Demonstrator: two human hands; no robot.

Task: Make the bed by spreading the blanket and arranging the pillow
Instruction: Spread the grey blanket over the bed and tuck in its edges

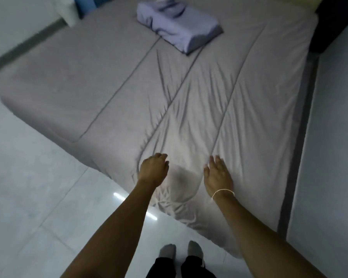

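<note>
A pale grey quilted blanket [219,101] lies spread over the bed, creased along its stitched lines, and its near corner hangs off the mattress. A lavender contoured pillow [179,27] lies at an angle on the far end of the bed. My left hand [154,169] rests on the blanket near the foot edge with its fingers loosely bent and nothing in them. My right hand [218,173], with a thin band at the wrist, lies flat on the blanket, fingers straight.
The bare mattress [54,87] shows on the left side of the bed. A glossy white tiled floor [38,197] surrounds the bed. My socked feet [180,251] stand at the foot. A dark piece of furniture [333,21] stands at the far right.
</note>
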